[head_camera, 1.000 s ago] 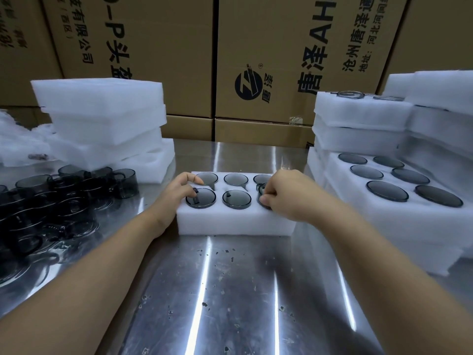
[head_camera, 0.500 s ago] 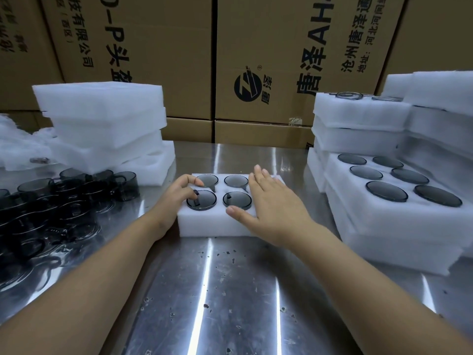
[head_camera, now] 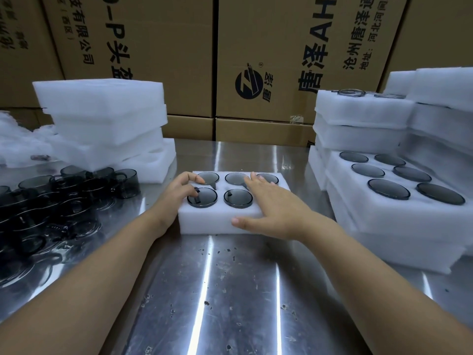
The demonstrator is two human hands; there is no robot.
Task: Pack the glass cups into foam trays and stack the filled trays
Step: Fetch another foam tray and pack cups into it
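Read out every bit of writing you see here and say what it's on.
"唐泽AH", cut off: middle box.
"唐泽": beside the round logo on it.
"沧州唐泽" and "地址:河北河间", both cut off: same box.
"-P头", "有限公司", "(西区)": left box.
Print on the far-left box: too blurred.
The tray: no writing.

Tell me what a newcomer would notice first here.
First, the white foam tray of dark glass cups at the table's centre, with the right hand flat on it and the left hand curled over its left end. Next, the heap of loose cups at left and the filled stacks at right.
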